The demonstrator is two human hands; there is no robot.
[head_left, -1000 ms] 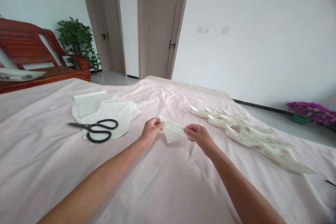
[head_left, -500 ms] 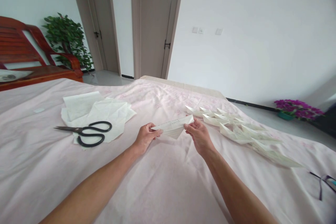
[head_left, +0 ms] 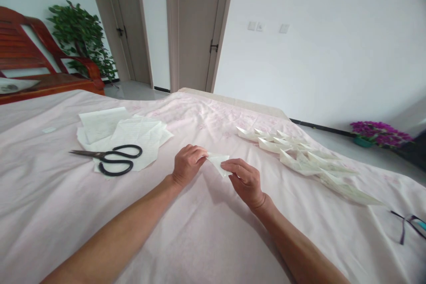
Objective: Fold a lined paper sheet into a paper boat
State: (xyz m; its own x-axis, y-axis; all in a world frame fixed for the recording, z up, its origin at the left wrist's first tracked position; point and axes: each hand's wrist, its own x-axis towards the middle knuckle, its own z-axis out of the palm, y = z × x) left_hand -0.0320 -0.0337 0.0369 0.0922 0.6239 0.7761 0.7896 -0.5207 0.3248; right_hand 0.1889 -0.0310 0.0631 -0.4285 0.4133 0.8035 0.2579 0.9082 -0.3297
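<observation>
Between my two hands is a small folded piece of whitish paper point(head_left: 218, 163), held just above the pink cloth. My left hand point(head_left: 189, 163) pinches its left end, knuckles up, and covers that part. On the other side, my right hand point(head_left: 244, 179) grips the right edge between thumb and fingers. Several folded paper boats point(head_left: 301, 159) stand in rows to the right of my right hand. Left of my left hand lie loose sheets of thin paper point(head_left: 133, 142), with black-handled scissors point(head_left: 109, 157) resting partly on them.
A pink patterned cloth point(head_left: 199, 239) with wrinkles covers the surface. Eyeglasses point(head_left: 411, 224) lie near the right edge. Beyond stand a wooden bench point(head_left: 53, 82), a green plant point(head_left: 78, 37), doors point(head_left: 196, 26) and purple flowers point(head_left: 379, 132).
The paper has gone from a wide, long-edged fold to a smaller, narrower shape. My hands have come closer together and turned knuckles up. The view has tilted slightly downward.
</observation>
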